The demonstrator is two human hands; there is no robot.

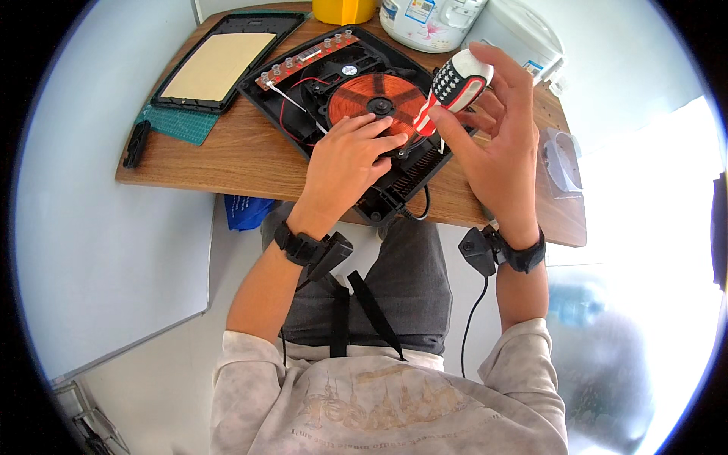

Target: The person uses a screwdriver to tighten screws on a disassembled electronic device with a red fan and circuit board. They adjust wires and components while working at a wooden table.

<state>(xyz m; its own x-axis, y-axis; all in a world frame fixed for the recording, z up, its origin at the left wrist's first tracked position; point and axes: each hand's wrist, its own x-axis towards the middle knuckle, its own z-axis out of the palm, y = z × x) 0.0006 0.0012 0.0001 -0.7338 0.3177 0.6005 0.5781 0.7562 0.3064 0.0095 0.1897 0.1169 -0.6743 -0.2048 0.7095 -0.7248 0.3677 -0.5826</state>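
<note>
A pale mottled fabric shirt (371, 413) lies nearest; ahead, the right hand (500, 144) pinches a star-patterned red, white and black tool handle (459, 82), slanting down to its left toward the round copper coil (353, 102) beneath the nearer, spread left hand (341, 163).

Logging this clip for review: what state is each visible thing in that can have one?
Black housing: open, insides exposed
Copper coil: uncovered
Screwdriver: held tilted
Left hand: fingers spread over the copper coil
Right hand: closed on the screwdriver
Beige panel: lying flat, overlapping green mat
Black wristbands: fastened
</note>
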